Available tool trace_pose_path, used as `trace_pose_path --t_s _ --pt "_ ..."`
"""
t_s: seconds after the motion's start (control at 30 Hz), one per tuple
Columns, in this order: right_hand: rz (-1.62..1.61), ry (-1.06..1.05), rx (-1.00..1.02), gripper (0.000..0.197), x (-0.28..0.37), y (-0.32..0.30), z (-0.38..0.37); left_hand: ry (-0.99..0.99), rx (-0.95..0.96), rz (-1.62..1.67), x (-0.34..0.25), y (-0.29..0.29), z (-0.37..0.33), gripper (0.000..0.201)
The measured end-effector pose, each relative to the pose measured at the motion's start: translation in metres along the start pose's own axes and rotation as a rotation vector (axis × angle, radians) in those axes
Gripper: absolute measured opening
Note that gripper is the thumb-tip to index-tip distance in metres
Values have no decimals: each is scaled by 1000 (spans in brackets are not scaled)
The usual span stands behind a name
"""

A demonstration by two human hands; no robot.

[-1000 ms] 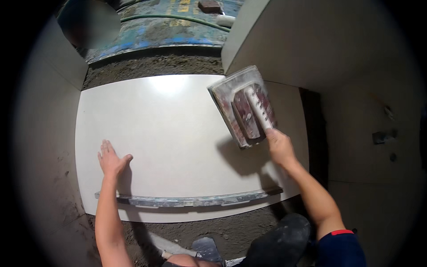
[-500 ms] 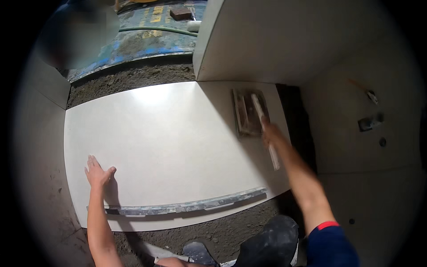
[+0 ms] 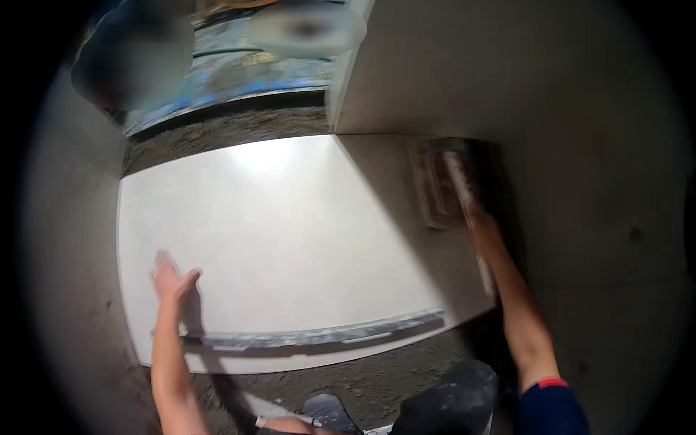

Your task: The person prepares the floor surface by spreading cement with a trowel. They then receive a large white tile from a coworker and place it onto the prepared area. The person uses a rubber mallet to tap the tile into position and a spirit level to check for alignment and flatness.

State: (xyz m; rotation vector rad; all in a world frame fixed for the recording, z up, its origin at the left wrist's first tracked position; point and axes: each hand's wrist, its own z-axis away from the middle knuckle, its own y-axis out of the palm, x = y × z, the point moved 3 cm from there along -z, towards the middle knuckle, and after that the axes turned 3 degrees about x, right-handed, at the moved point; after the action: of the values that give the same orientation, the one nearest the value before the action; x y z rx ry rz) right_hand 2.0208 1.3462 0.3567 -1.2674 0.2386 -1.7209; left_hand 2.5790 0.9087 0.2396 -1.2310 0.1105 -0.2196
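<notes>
A large pale tile [image 3: 283, 239] lies flat on grey mortar. My left hand [image 3: 172, 281] rests palm down near the tile's left edge, fingers stretched and thumb apart, holding nothing. My right hand [image 3: 484, 228] is wrapped round the long pale handle of a tile beater [image 3: 438, 185], which has a broad, dark, rectangular head. The head is over the tile's shaded far right corner and smeared by motion. Whether it touches the tile, I cannot tell. A long, mortar-smeared straightedge [image 3: 312, 339] lies along the tile's near side.
Pale wall panels stand at the left [image 3: 65, 217] and far right [image 3: 449, 65]. Rough mortar [image 3: 232, 134] borders the far edge, with more mortar [image 3: 406, 362] nearer me around my knee [image 3: 449, 399]. Beyond lies a blue-green sheet [image 3: 232, 80] with a hose across it. Blurred patches cover parts of the far side.
The tile beater and my right hand have moved right, toward the tile's right edge. My left hand keeps its place on the tile. The whole view has shifted slightly.
</notes>
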Motion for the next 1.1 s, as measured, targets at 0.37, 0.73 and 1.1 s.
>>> trace_pose_path --t_s 0.37,0.73,1.1 --pt "136 -436 296 62 80 121 16 18 49 -38 -22 -13 6 122" --pt "235 -272 625 54 276 303 63 3 48 -7 -10 -14 7 123" --pt "303 -402 751 54 314 430 59 38 36 72 -18 -18 -3 126"
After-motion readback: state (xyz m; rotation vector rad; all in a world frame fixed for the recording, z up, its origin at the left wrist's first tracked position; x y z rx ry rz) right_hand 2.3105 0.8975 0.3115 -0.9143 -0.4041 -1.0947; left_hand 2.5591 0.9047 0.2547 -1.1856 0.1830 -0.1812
